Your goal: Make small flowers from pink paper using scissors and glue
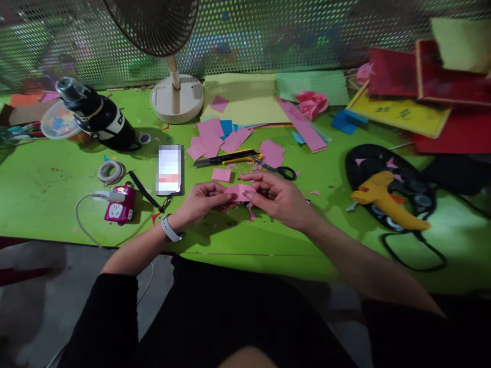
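Between both hands, low over the green table, is a small piece of pink paper [241, 192] with a rounded edge and a crease down its middle. My left hand [205, 200] pinches its left end between thumb and fingers. At its right end, my right hand [276, 198] pinches with thumb and forefinger. A pink paper rectangle [221, 175] lies just beyond my left fingers. Behind the hands rest a yellow and black utility knife [233, 157] and scissors [286, 172], whose blades are partly covered. Pink scraps show beneath the held paper.
More pink paper [210, 134] lies farther back, near a pink paper flower [311, 104]. On the left are a phone [169, 169], tape roll [111, 172], purple power adapter [119, 205] and black bottle [103, 120]. A yellow glue gun [387, 200] lies right; a fan [176, 99] stands behind.
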The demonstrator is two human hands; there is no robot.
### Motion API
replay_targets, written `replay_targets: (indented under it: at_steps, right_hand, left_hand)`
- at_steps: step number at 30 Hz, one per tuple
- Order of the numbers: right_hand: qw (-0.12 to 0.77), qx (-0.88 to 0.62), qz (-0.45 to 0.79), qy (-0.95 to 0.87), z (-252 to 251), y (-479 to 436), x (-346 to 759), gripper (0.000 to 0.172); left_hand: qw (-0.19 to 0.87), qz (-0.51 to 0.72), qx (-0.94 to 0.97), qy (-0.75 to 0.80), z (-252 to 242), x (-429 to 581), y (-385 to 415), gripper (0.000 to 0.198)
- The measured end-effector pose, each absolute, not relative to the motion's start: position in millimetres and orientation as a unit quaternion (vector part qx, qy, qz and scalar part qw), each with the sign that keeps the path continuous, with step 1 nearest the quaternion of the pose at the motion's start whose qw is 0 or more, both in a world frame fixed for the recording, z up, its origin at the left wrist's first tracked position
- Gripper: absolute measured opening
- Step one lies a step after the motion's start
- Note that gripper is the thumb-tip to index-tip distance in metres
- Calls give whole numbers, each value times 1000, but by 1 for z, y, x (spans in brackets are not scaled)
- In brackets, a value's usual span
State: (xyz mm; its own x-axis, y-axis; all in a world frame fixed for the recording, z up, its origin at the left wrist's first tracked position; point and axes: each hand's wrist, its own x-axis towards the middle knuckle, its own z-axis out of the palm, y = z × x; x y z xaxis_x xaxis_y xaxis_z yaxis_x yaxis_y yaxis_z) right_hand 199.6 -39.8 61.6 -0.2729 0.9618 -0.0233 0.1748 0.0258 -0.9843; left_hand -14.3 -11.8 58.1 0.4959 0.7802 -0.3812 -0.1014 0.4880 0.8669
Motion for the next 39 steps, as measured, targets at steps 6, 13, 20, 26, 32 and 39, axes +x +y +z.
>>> replay_targets:
  at_steps: [6,13,20,26,32,39]
  right_hand:
    - [383,-478,504,-609,57,-40,200,34]
    - [382,-477,507,-608,57,-40,199,34]
    - [385,-471,510,-608,58,-40,198,32]
    - [390,-464,516,-606,56,-39,198,34]
    - [389,-472,508,-606,60,-39,198,32]
    - [383,-468,507,-614,57,-39,199,34]
  left_hand:
    - [753,294,416,417,59,-13,-13,26]
    - [752,296,421,412,57,-14,-12,29]
    - [749,296,438,400,56,-16,-12,25]
    - [743,292,443,409,55,-16,-12,27]
    - [745,265,441,425,58,-18,-10,30]
    - [734,263,467,418,62,-19,-8,35]
